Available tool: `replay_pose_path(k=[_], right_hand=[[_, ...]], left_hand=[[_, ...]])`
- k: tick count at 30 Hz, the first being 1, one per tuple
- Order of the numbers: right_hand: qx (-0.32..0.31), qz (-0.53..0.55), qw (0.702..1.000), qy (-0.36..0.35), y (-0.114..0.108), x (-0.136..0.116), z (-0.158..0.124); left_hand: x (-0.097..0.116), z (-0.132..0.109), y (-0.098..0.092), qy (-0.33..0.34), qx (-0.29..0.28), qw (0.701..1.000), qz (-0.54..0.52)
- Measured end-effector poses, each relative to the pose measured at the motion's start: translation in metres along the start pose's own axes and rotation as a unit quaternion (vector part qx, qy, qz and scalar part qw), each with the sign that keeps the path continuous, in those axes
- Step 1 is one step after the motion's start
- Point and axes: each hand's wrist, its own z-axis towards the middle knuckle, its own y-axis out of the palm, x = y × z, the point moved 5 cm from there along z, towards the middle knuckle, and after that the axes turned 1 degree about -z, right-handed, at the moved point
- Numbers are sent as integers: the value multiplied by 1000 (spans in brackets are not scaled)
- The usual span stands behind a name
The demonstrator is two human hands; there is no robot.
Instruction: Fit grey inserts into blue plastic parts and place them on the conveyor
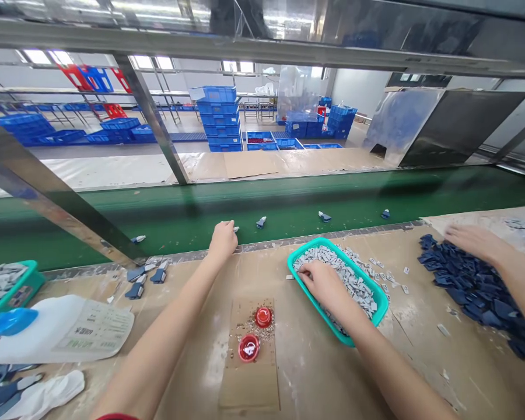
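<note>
My left hand (223, 240) reaches to the near edge of the green conveyor belt (192, 213), its fingers closed. A small grey-tipped plastic part (236, 229) shows at its fingertips. My right hand (324, 281) dips into a teal basket (294, 256) of small grey plastic pieces (359, 291), fingers pinched; whatever they grip is hidden among the pieces. Along the belt lie several navy parts with pale tips, such as this navy part (261, 222). Between my forearms, two red caps (249, 347) holding liquid rest on a wet cardboard strip (249, 388).
Another person's hand (472, 240) is over a navy parts pile (468, 286) at right. A white jug (65, 329), a second teal basket (30, 286) and finished-looking navy-grey parts (135, 286) are at left. Metal posts (151, 116) rise beside the belt; blue crates (221, 119) stand beyond.
</note>
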Motion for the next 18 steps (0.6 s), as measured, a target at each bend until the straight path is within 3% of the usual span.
replay_pose_path(k=[5, 9, 14, 18], right_hand=[[4, -25, 1000, -2, 2, -2, -1], [35, 5, 999, -16, -9, -4, -10], [96, 112, 989, -1, -19, -8, -27], [78, 204, 975, 31, -10, -15, -41]], left_hand=[[31, 28, 34, 37, -19, 999, 34], [41, 27, 42, 44, -30, 998, 38], [47, -17, 20, 70, -24, 997, 29], [53, -86, -28, 80, 18, 996, 21]])
